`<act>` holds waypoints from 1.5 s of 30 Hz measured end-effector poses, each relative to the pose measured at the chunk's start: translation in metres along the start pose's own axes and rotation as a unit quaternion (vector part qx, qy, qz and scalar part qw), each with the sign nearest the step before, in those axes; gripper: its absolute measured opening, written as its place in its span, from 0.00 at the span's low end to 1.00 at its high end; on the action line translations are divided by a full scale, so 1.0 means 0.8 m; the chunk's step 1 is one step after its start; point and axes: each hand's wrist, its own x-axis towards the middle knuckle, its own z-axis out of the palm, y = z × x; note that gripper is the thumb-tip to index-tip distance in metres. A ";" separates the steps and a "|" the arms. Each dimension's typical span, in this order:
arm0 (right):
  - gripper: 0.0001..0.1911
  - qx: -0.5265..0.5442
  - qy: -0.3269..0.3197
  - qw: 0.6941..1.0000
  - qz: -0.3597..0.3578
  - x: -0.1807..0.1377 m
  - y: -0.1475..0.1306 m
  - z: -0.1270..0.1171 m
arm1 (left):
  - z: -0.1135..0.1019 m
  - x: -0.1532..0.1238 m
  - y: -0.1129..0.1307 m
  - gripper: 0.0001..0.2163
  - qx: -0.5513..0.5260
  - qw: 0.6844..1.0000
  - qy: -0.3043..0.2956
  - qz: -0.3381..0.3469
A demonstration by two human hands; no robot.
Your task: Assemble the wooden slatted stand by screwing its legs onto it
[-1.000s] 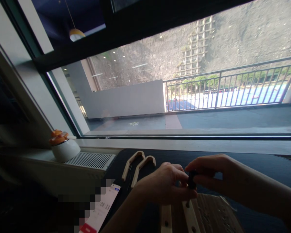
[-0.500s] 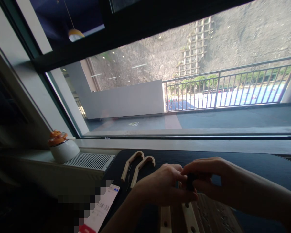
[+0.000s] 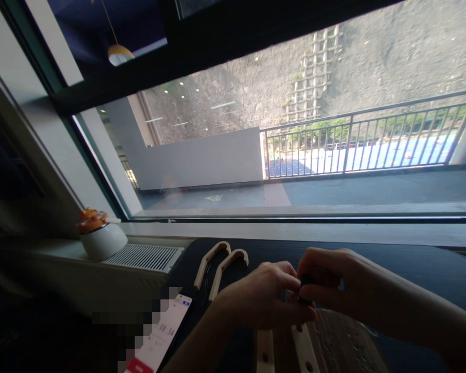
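r. hand (image 3: 336, 263) pinches sm. dark pc. (image 3: 306, 282) betw. thumb + fingers, above holed wood strip (image 3: 306, 344); l. hand (image 3: 270, 290) touches lower end, clamp state: cannot tell. tbl. (image 3: 396, 267) runs past hands to far edge near sill (image 3: 334, 232). pc. approx. upright, ends hidden. r. forearm enters from r., l. from below; fingers bent.
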 end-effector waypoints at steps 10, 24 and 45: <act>0.13 0.029 -0.007 0.999 -0.030 -0.003 -0.008 -0.006 | -0.001 -0.001 0.001 0.11 0.013 1.000 -0.010 -0.017; 0.13 0.051 -0.043 0.996 -0.054 -0.006 -0.009 -0.011 | -0.002 -0.001 0.006 0.09 0.018 1.000 -0.011 -0.002; 0.10 0.018 -0.030 0.998 -0.048 -0.006 -0.007 -0.008 | -0.002 -0.002 0.003 0.09 0.037 0.999 -0.008 -0.002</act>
